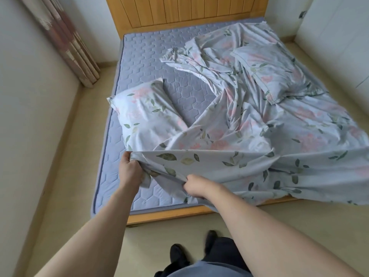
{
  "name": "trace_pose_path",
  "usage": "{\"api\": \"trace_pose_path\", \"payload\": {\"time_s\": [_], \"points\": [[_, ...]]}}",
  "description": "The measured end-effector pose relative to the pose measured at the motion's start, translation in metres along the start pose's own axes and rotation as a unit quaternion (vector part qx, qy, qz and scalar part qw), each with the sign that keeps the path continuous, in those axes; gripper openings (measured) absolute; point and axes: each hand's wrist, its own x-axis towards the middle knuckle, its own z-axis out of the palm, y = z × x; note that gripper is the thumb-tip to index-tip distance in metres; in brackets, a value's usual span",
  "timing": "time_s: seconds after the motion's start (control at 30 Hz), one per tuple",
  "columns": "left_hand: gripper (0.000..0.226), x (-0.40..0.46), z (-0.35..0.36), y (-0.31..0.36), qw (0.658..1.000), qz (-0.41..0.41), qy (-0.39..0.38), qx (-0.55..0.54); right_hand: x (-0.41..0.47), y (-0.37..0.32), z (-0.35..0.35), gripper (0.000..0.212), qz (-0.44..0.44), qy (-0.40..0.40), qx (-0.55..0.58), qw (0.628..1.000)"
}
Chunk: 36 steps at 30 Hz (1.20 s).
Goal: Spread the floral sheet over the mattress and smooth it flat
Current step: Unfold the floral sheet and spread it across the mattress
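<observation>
Both hands grasp the sheet [249, 136] hem at the bed foot: left hand [130, 168] nearest the bare left side, right hand [194, 186] beside it. Sheet lies bunched rightward; uncovered mattress [139, 62] left, so likely pull left.

Seen from a head-worn camera, a person's two forearms are bare to the frame's lower edge, with no sleeve, watch or ring visible on the left hand [130, 169] or the right hand [196, 186]. Below: a grey-blue garment, dark trousers and black footwear (details blurred).
</observation>
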Motion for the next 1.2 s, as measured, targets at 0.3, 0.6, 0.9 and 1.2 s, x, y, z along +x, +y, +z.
{"api": "trace_pose_path", "payload": {"time_s": [0.3, 0.6, 0.9, 1.2], "points": [[0.02, 0.034, -0.092, -0.036, 0.943, 0.149, -0.013, 0.296, 0.019, -0.068, 0.049, 0.034, -0.002, -0.106, -0.145, 0.984], [0.019, 0.106, -0.191, -0.069, 0.79, 0.335, -0.106, 0.503, 0.026, -0.161, 0.12, 0.012, 0.073, -0.113, -0.119, 0.984], [0.017, 0.196, -0.375, -0.101, 0.726, 0.33, -0.09, 0.596, 0.058, -0.323, 0.239, 0.023, 0.042, -0.132, 0.001, 0.99], [0.014, 0.207, -0.41, -0.126, 0.712, 0.289, -0.119, 0.628, 0.062, -0.348, 0.272, 0.016, 0.026, -0.066, -0.022, 0.997]]}}
